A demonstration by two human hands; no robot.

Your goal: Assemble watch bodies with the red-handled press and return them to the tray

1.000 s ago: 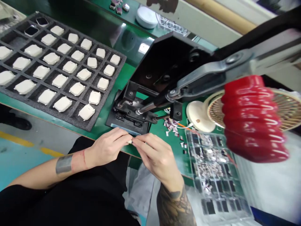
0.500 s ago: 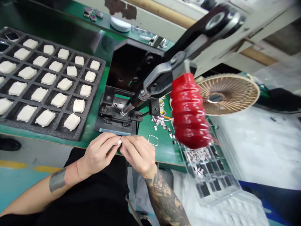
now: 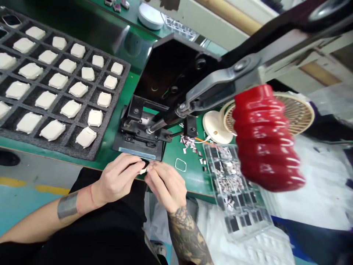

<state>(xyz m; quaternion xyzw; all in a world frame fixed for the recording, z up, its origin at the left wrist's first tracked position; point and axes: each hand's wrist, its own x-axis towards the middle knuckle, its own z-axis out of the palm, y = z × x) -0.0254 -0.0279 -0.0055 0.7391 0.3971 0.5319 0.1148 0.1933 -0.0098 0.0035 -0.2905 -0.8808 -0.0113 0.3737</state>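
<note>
Between my hands, in front of the press, is a small white watch case [image 3: 142,170] with a dark face, partly hidden by fingers. My left hand [image 3: 117,180] is closed, pinching its left side between thumb and fingers. My right hand [image 3: 167,186] is closed too, its fingertips pinching the case's right edge. Just beyond my fingers stands a black hand press [image 3: 146,127] with a long lever and a ribbed red grip [image 3: 266,141]. To the right of my right hand, a thin white square ring [image 3: 181,165] lies on the green bench mat [image 3: 193,180].
A dark foam tray [image 3: 96,147] with several white watch cases in its cells fills the left. A clear compartment box [image 3: 228,187] with small parts sits at the right edge. Behind are loose bits [image 3: 187,141], a fan [image 3: 299,112] and a round white object [image 3: 150,16].
The watch case has tilted between my fingers, so its dark face now shows. My view has shifted, with the press lever and red grip appearing larger and further right.
</note>
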